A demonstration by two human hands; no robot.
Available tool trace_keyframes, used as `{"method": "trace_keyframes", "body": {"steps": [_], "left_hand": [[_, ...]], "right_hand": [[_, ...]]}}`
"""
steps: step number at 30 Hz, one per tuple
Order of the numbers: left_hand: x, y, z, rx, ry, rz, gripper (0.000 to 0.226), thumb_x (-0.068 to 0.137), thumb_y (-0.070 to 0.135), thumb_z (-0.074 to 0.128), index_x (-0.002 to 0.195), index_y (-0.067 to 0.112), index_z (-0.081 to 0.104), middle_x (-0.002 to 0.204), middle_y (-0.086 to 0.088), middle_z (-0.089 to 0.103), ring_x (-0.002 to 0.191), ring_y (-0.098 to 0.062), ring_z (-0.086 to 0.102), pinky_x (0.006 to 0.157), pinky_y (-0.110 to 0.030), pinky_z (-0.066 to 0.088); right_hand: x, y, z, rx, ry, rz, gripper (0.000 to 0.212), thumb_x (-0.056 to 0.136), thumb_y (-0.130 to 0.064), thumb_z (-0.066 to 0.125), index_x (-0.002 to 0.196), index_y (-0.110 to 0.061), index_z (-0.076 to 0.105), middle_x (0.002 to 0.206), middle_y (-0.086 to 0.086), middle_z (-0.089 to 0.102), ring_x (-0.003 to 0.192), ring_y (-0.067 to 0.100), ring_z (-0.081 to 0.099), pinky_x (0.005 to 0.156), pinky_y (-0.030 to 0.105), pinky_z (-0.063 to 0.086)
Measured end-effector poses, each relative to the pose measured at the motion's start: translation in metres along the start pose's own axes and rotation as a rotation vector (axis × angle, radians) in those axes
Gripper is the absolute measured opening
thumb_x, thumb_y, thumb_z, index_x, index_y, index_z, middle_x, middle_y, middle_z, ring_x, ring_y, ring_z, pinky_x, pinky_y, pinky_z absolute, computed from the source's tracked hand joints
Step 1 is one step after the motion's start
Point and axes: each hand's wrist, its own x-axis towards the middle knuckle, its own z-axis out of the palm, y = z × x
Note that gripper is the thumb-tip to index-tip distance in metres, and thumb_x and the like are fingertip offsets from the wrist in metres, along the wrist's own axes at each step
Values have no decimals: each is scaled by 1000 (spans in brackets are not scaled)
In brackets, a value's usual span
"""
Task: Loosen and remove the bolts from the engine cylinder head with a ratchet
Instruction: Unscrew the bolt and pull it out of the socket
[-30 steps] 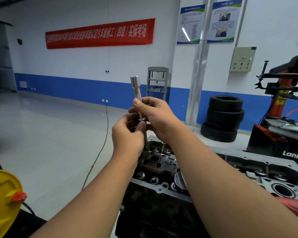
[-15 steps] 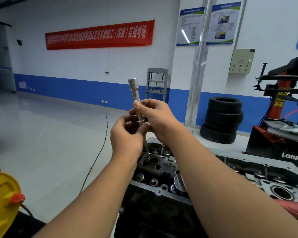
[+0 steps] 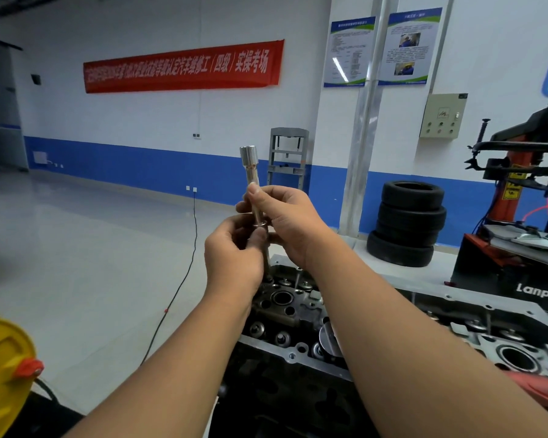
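Both hands are up in front of the chest, above the far end of the engine cylinder head (image 3: 285,308), working one long chrome socket extension (image 3: 253,181) held nearly upright, socket end on top. The right hand (image 3: 293,224) grips its shaft, thumb up along it, while the left hand (image 3: 233,256) pinches the lower part beside a washer (image 3: 260,224). Stacked tyres (image 3: 407,227) stand against the blue-and-white wall.
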Motion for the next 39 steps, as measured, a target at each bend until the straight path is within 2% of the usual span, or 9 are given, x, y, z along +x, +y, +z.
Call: {"method": "trace_keyframes", "body": {"steps": [2,6,9,18,24,30,33,36,39], "left_hand": [[0,-1,-2,-4,8,22,27,92,13,78,94,39,70,90,17,78,88,-8,76,87,-39,63],[0,1,2,-41,-40,-1,30,102,14,65,92,40,74,92,15,79,90,-7,77,87,-35,61],[-1,0,4,-20,-79,-19,44,106,11,56,89,47,74,91,17,79,93,-8,76,87,-35,60],[3,-3,-1,0,-1,21,20,90,21,82,90,39,72,85,16,77,81,-5,75,76,-35,62],[0,0,4,-19,-76,-21,44,105,8,54,91,45,74,95,13,79,99,-14,75,89,-38,61],[2,-4,-1,13,10,32,29,87,14,84,94,37,68,86,21,76,81,-3,74,76,-30,60],[2,-1,1,-15,-30,25,22,96,18,74,94,39,72,89,14,78,86,-6,76,79,-33,60],[-1,0,3,-41,-95,2,42,105,12,56,93,47,74,98,15,78,97,-7,75,88,-33,59],[0,0,2,-14,-50,11,44,103,7,58,92,48,71,94,18,77,95,-8,75,83,-31,60]], "right_hand": [[-1,1,-1,25,7,-18,23,96,-32,73,99,-10,71,97,9,79,86,25,75,86,56,62],[-1,1,0,14,37,-28,21,98,-31,71,96,-10,72,95,9,80,80,18,75,73,43,63],[0,0,0,-12,17,-12,26,101,-36,65,98,-11,73,97,7,80,83,19,73,79,48,59],[-2,1,0,44,7,-12,20,96,-26,74,100,-6,68,98,12,79,90,27,76,88,61,60],[-1,-1,1,-8,24,15,27,104,-35,61,100,-10,72,96,5,80,78,14,73,63,35,59],[-3,-1,0,75,7,3,24,96,-27,73,106,-7,66,98,11,79,86,24,76,80,50,64],[-3,-1,1,44,10,-8,21,99,-27,69,104,-7,67,102,11,79,87,22,74,82,52,62],[-1,-1,2,-16,11,-6,24,105,-32,60,98,-12,71,103,8,79,86,19,71,76,47,58],[-1,-2,1,13,-14,32,27,104,-36,60,100,-13,73,101,6,79,85,18,73,74,41,60]]}}
